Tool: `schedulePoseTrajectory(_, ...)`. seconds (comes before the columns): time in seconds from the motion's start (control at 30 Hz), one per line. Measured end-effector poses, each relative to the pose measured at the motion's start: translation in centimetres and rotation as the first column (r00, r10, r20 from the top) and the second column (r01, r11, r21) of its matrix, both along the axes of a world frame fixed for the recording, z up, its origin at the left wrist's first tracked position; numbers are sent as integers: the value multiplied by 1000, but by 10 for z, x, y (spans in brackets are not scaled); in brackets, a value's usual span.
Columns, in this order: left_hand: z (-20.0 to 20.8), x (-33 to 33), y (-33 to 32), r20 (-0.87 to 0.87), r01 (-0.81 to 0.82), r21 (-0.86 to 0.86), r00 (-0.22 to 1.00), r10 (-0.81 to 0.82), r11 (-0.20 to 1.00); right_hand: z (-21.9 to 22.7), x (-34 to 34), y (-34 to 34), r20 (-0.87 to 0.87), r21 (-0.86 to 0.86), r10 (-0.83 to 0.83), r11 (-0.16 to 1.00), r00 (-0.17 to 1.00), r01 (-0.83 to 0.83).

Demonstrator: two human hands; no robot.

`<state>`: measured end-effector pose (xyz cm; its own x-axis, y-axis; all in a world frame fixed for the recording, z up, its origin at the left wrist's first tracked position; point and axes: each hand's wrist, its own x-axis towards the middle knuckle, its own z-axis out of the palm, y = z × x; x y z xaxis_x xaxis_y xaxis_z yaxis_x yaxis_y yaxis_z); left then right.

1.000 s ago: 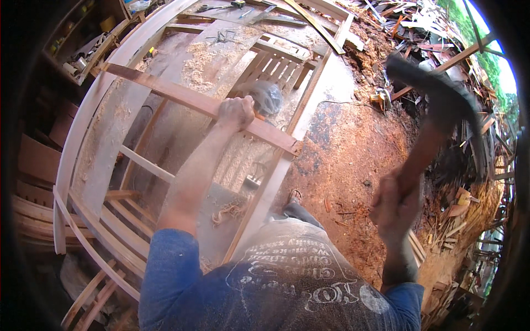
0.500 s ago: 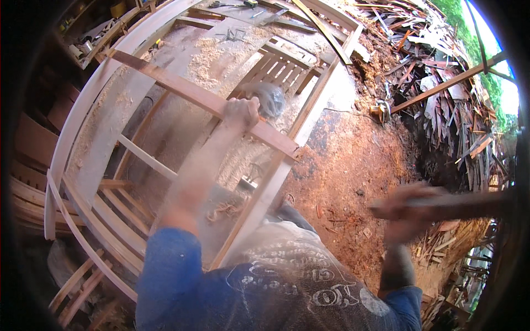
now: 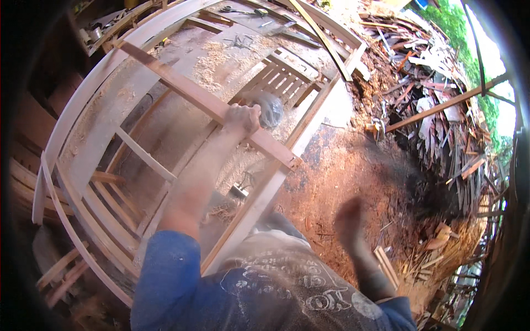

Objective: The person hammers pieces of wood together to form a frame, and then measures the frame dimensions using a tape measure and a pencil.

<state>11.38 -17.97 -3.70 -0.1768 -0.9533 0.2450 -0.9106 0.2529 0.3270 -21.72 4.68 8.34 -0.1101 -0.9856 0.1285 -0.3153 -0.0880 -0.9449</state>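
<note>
My left hand (image 3: 242, 119) is closed around a reddish wooden rail (image 3: 182, 85) that crosses a large wooden frame (image 3: 317, 102). Just beyond that hand sits a clear plastic bag (image 3: 269, 111), its contents hard to make out. Out to the right, my right hand (image 3: 349, 218) hangs over the reddish, sawdust-covered ground, smeared by motion, so its fingers cannot be read. A dark blurred streak (image 3: 406, 171) shows farther right, too smeared to name.
A slatted wooden panel (image 3: 279, 80) and scattered shavings (image 3: 212, 63) lie within the frame. Scissors (image 3: 237, 10) rest at the far end. Scrap wood strips (image 3: 430, 83) are heaped at the right, with a slanting pole (image 3: 441, 105). Curved slats (image 3: 107, 220) stand at the left.
My right hand held a dark length of wood at the far right; that wood is no longer in it. The hand has swung left and lower. My left hand stays on the rail.
</note>
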Motion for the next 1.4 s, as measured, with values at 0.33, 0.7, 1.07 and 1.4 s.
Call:
schedulePoseTrajectory(0.33,-8,18,13,16,-33,-29,999,34,999,165,23,-48,250,-409,37,910,968,71)
schedulePoseTrajectory(0.7,-23,25,8,3,-22,-66,1000,22,998,122,42,-56,-272,-202,-59,979,960,3)
schedulePoseTrajectory(1.07,35,9,72,-711,-334,-84,680,178,939,-12,8,-13,-624,429,411,891,664,-148)
schedulePoseTrajectory(1.4,56,-50,351,-809,-19,512,326,490,859,-4,-27,-24,-501,-73,245,944,830,-323)
